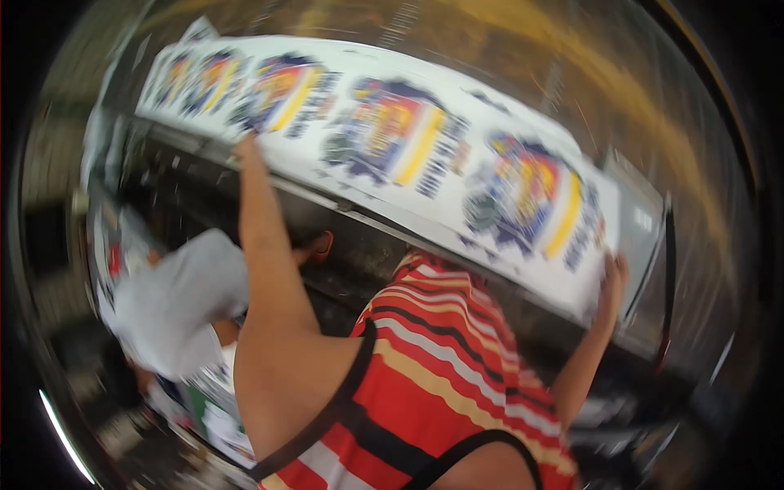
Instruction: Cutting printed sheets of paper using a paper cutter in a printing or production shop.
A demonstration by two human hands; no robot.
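- Long white sheet with multicoloured prints — spread along near side of glossy brown tabletop.
- Left hand at sheet's near edge; fingers blurred, can't tell if clamped.
- Right hand at sheet's right end, near grey rectangular panel — finger grip unclear.

A bright white light strip glows at lower left.
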